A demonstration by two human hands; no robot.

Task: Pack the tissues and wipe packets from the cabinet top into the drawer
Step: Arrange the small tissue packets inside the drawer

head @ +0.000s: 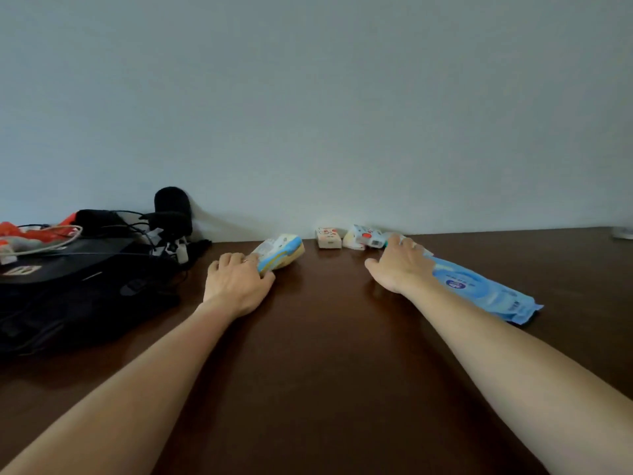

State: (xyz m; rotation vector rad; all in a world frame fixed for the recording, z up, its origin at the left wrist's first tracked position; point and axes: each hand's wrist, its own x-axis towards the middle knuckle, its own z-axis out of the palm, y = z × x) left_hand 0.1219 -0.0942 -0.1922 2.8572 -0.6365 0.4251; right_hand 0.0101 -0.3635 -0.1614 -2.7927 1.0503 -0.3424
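Observation:
On the dark wooden cabinet top (325,337), my left hand (236,282) grips the near end of a white, blue and yellow tissue pack (282,252). My right hand (400,265) lies on the far end of a long blue wipe packet (486,293), fingers stretched over it towards the wall; whether they curl round it I cannot tell. By the wall stand a small pink-and-white tissue packet (329,237) and a white packet with a red spot (364,236). The drawer is out of view.
A black bag (68,289) fills the left side, with cables, a black microphone (173,207) and orange-and-white items (30,234) on and behind it. A plain wall (308,97) rises right behind the cabinet. A small pale object (623,232) sits at the far right edge.

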